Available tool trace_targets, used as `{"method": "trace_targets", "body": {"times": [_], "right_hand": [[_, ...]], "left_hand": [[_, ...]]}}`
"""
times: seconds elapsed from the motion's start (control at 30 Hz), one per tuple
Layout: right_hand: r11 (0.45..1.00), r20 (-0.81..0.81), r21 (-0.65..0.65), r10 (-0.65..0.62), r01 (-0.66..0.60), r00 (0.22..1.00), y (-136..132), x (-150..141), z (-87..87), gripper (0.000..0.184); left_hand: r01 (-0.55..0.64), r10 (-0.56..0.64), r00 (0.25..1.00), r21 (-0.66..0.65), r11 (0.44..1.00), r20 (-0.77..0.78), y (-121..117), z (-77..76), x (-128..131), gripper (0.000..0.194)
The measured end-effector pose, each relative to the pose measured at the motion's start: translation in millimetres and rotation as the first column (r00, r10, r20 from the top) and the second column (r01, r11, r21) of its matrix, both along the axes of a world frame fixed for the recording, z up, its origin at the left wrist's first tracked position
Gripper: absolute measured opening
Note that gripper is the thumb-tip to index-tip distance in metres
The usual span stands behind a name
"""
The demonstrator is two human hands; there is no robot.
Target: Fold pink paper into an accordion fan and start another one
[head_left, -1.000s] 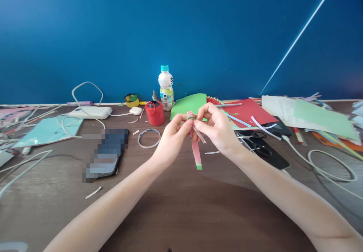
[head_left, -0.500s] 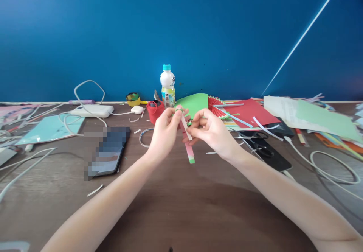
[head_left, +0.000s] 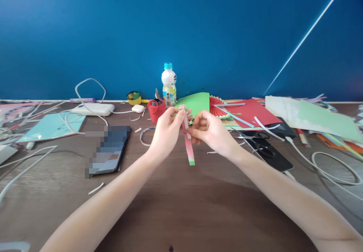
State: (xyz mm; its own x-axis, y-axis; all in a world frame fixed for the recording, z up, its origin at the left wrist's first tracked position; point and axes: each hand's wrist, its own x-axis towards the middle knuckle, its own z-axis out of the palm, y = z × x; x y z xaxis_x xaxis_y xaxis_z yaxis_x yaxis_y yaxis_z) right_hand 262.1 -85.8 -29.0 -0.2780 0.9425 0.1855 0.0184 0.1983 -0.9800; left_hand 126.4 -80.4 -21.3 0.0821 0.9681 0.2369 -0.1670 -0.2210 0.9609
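Observation:
Above the brown table [head_left: 181,206] I hold a narrow pink paper strip [head_left: 188,146] with a green tip. My left hand [head_left: 167,131] pinches its folded upper end between thumb and fingers. My right hand [head_left: 211,133] is closed beside it, fingertips touching the strip just below the fold. The free end of the strip hangs down towards the table. A small green folded bit shows between the two hands.
A phone [head_left: 109,150] lies at the left, a tape ring [head_left: 146,135] and red tape roll [head_left: 156,110] behind the hands. A bottle [head_left: 169,85] stands by the blue wall. Green paper [head_left: 195,102], red paper [head_left: 246,110], scissors [head_left: 255,140] and white cables [head_left: 331,165] lie at the right.
Both hands have shifted slightly left and down. The strip now hangs straighter from my left hand, and my right fingers have slid lower along it.

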Motion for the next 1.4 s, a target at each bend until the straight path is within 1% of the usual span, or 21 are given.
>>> {"method": "trace_targets", "body": {"times": [0.13,0.3,0.53,0.7,0.83,0.93,1.03,1.1,1.2,1.3,1.4], "right_hand": [[1.0,-0.01,0.007,-0.006,0.007,1.0,1,-1,-1.8,0.036],[1.0,0.007,0.026,0.0,0.0,1.0,2,-1,-4.7,0.032],[0.993,0.08,0.109,-0.054,0.045,0.995,5,0,-8.9,0.027],[0.988,0.126,0.148,-0.053,0.034,0.991,6,0,-10.2,0.022],[0.987,0.184,0.16,-0.038,0.008,0.982,7,-1,-14.6,0.022],[0.989,0.198,0.142,0.004,-0.032,0.98,7,-1,-16.2,0.025],[0.986,0.22,0.163,0.0,-0.037,0.976,9,0,-14.5,0.025],[0.98,0.257,0.196,-0.009,-0.043,0.966,10,3,-12.1,0.024],[0.975,0.345,0.21,-0.012,-0.065,0.939,11,5,-8.4,0.025],[0.979,0.344,0.2,-0.038,-0.034,0.938,9,5,-6.6,0.029],[0.975,0.303,0.221,-0.083,0.015,0.949,7,1,-7.7,0.022]], "left_hand": [[0.011,-0.011,1.0,0.017,1.0,-0.001,-1,-0.7,1,0.019],[0.018,-0.016,0.999,0.041,0.999,-0.04,-3,-0.6,2,0.019],[0.029,-0.028,0.998,0.014,0.999,-0.057,-1,-2.3,1,0.019],[0.049,-0.047,0.991,0.013,0.999,-0.125,-1,-2.0,0,0.022],[0.025,-0.024,0.987,0.0,1.0,-0.161,-1,1.5,-2,0.025],[0.038,-0.038,0.989,-0.004,0.999,-0.143,-1,6.0,-4,0.023],[0.099,-0.101,0.988,-0.017,0.995,-0.119,1,8.4,-6,0.022],[0.123,-0.125,0.987,-0.034,0.992,-0.103,2,7.6,-8,0.023],[0.119,-0.122,0.99,-0.039,0.992,-0.072,4,4.2,-8,0.023],[0.11,-0.112,0.992,-0.035,0.993,-0.065,4,2.2,-7,0.023],[0.113,-0.115,0.992,-0.032,0.993,-0.059,1,3.0,-4,0.024]]}}
